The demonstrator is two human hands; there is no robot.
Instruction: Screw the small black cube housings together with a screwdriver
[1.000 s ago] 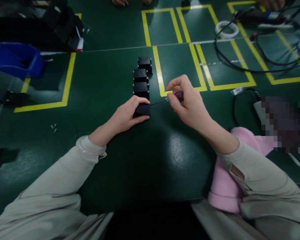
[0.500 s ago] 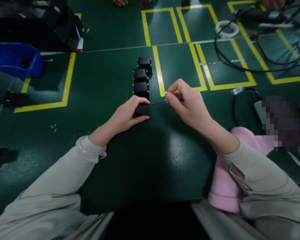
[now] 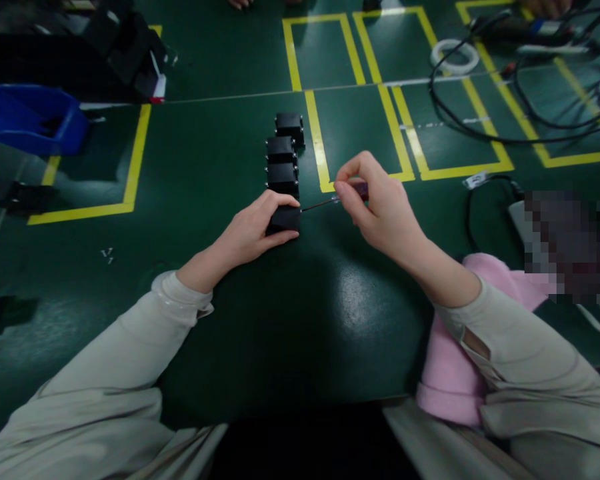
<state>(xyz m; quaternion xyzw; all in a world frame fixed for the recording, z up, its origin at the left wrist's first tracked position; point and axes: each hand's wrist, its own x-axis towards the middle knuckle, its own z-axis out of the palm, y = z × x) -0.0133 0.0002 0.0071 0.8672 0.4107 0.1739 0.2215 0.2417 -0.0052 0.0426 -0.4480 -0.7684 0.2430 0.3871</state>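
My left hand [image 3: 253,230] grips a small black box-shaped part [image 3: 286,219] on the green table, thumb on the near side and fingers on the far side. In my right hand [image 3: 373,200] is a screwdriver [image 3: 319,205], its handle pinched between thumb and fingers. The thin shaft points left, and its tip meets the right side of the held part, near a corner. Just beyond my left hand, similar black parts [image 3: 281,175] stand in a row going away from me, with small screws showing at their sides.
Small screws [image 3: 108,255] lie to the left. A blue bin [image 3: 35,120] stands at far left beside black parts. Yellow tape [image 3: 325,160] marks rectangles. Black cables [image 3: 450,120] and a white tape ring [image 3: 454,57] lie at back right; a pink cloth [image 3: 453,373] is under my right forearm.
My right hand shifts very slightly away from me and to the right, its fingers turning a little on the screwdriver handle. The left hand and the black part stay put.
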